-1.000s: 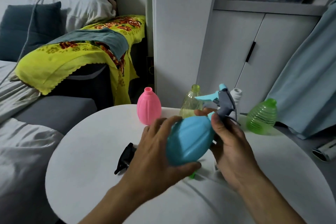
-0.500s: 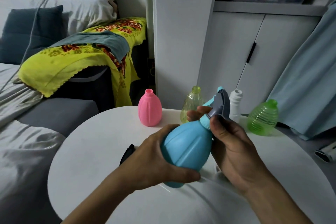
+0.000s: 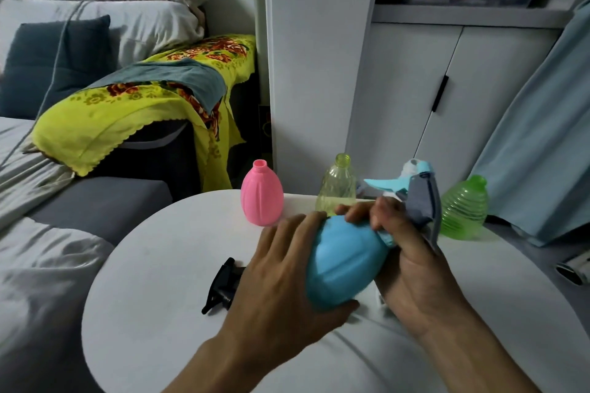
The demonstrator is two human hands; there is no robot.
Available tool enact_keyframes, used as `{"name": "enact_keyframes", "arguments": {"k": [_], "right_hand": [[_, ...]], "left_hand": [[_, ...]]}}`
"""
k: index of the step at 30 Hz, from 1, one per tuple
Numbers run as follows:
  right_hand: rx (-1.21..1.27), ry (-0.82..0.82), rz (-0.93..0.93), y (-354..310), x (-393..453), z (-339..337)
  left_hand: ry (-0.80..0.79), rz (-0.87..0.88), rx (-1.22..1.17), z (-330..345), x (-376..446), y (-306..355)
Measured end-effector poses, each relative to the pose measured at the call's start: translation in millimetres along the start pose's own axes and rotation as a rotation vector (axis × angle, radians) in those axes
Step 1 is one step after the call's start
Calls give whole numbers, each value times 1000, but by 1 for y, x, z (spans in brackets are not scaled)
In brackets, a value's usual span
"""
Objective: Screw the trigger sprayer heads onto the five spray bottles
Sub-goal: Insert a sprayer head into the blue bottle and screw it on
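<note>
turned since half a second ago: blue bottle (image 3: 344, 260) tilted further, sprayer head (image 3: 415, 193) swung round with its trigger now pointing left, so threading probably under way. cradled above the round table (image 3: 153, 265) in the left hand (image 3: 281, 277); collar pinched by the right hand (image 3: 412, 262).
</note>
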State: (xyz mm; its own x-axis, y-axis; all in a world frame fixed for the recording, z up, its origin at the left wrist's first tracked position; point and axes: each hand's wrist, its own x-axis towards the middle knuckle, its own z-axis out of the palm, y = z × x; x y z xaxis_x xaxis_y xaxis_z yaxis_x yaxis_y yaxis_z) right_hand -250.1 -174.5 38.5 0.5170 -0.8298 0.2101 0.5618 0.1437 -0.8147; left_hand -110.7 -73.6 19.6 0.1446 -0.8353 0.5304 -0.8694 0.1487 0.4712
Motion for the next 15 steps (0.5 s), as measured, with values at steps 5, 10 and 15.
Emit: {"name": "enact_keyframes", "arguments": {"k": [5,10,15], "right_hand": [[-29,-50,7,-13,-3,-5],[-170,108,-18,-10,-1,2],[-271,176,-84,-5,-1,-1]], "left_hand": [[-294,-167,-447,-8,7,2],[-244,-145,-385,-3,6,8],[-185,-168,-275,7,-3,14]]}}
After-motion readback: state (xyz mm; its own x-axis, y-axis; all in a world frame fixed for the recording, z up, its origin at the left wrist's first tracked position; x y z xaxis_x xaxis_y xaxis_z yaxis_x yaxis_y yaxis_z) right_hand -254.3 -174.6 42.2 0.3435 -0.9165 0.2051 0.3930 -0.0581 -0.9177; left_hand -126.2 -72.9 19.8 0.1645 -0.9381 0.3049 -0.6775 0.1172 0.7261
